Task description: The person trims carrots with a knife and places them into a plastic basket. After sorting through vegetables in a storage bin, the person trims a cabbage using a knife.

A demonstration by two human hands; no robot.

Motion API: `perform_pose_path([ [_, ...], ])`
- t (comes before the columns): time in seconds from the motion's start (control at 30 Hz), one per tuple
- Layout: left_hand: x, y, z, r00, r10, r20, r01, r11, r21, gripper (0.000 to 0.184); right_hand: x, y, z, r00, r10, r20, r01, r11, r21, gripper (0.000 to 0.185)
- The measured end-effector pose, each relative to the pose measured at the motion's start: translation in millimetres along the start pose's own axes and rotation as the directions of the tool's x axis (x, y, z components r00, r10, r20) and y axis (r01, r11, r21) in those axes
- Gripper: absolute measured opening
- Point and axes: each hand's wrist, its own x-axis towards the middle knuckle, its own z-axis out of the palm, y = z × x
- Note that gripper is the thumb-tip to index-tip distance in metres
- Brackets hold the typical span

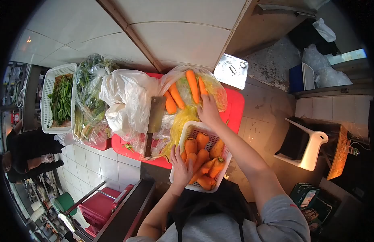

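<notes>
A white perforated basket (183, 135) full of orange carrots (202, 158) stands at the front of a red surface. My left hand (181, 167) holds the basket's left side, thumb inside over the carrots and fingers at the rim. Beyond the basket, my right hand (210, 109) reaches to a clear plastic bag (221, 93). Its fingers close on the lower end of a carrot (202, 86); the fingertips are partly hidden. Several more carrots (192, 86) lie beside it on the bag. Yellow netting (183, 123) lies between bag and basket.
A cleaver (156, 117) lies left of the netting on the red surface (235, 115). White plastic bags (126, 101), bagged greens (90, 109) and a basket of leafy greens (45, 105) stand further left. A white stool (310, 149) is at right; another person (29, 151) is at far left.
</notes>
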Motion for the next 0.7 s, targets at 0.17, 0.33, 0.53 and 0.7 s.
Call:
perform_pose_path([
  [0.17,54.6,10.9,-20.4,0.985,0.024,-0.169,-0.033,0.998,-0.052,0.058,65.8,-8.0,40.1,0.840,0.543,-0.002,-0.526,0.813,-0.250,0.068],
  [0.33,41.5,-0.3,-25.3,0.991,0.023,-0.132,-0.033,0.997,-0.074,0.050,87.5,44.8,41.8,0.777,0.593,0.213,-0.573,0.805,-0.153,0.068],
  [0.53,31.8,-16.0,-37.8,0.991,-0.004,-0.137,-0.005,0.998,-0.069,0.050,56.0,43.9,-34.8,0.853,0.394,0.344,-0.486,0.838,0.246,0.061],
  [0.7,53.5,-8.7,-48.0,0.996,-0.083,-0.033,0.069,0.948,-0.311,0.050,-19.6,-19.9,-97.8,0.931,0.076,0.357,-0.241,0.862,0.446,0.066],
])
